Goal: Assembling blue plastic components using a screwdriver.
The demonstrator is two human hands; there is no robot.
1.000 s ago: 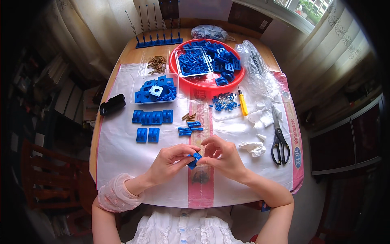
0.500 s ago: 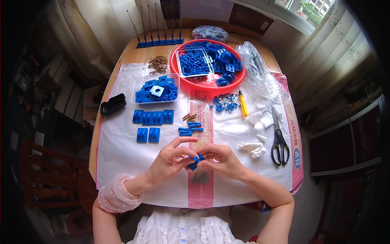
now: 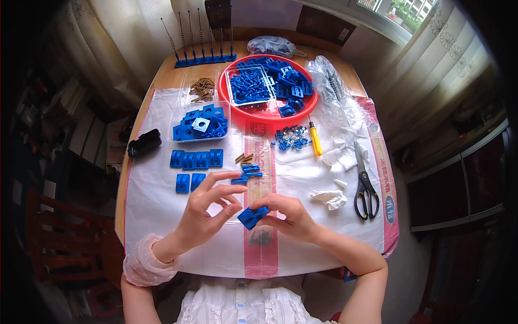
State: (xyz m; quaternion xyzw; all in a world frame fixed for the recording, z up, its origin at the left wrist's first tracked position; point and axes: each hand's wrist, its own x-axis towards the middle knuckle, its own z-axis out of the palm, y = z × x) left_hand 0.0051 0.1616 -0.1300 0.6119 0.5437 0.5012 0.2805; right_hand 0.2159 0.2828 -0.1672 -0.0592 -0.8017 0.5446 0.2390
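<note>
Between the thumb and fingers of my right hand (image 3: 286,216) is a blue plastic block (image 3: 251,217), tilted above the near part of the table. My left hand (image 3: 208,208) is just left of it, fingers spread and thumb apart, holding nothing. Beyond my hands lie several slim blue plastic pieces (image 3: 251,171) and a few brass-coloured screws (image 3: 245,158). To the left of those, four-in-a-row is avoided by grouping: several blue blocks (image 3: 197,159) stand in a row, with two more blue blocks (image 3: 190,182) nearer me.
A red basin (image 3: 224,106) full of blue parts stands at the back, beside a clear box (image 3: 229,127) of blue parts. Small nuts and blue bits (image 3: 291,139), a yellow screwdriver (image 3: 316,141), crumpled tissue (image 3: 330,200) and scissors (image 3: 366,189) lie on the right. A black case (image 3: 144,143) sits left.
My left hand has let go of the blue block and drawn away to the left, its fingers opening. The block stays in my right hand. The whole view has shifted slightly.
</note>
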